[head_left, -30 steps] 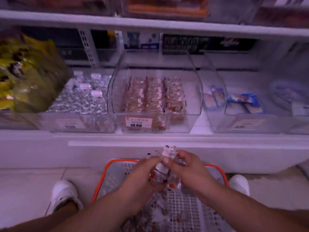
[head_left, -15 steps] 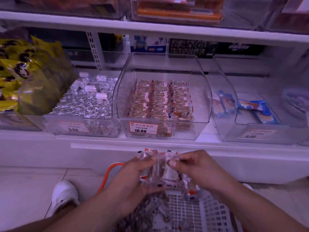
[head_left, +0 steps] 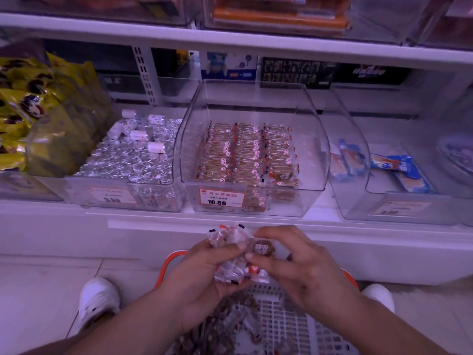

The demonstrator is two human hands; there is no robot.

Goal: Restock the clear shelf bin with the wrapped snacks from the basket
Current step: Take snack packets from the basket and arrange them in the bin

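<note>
Bare forearms with no sleeves, bare hands (head_left: 256, 272), white clog-style shoes (head_left: 98, 301) on both feet

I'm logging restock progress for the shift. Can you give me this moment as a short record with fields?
left hand: grips a bundle of wrapped snacks
right hand: pinches the same bundle from the right
bundle position: above the orange-rimmed basket, below the shelf edge
target bin: clear, partly filled with three neat rows, price tag 10.80
basket: more wrapped snacks remain inside
neighbouring bin on the left: silver-wrapped sweets
</note>
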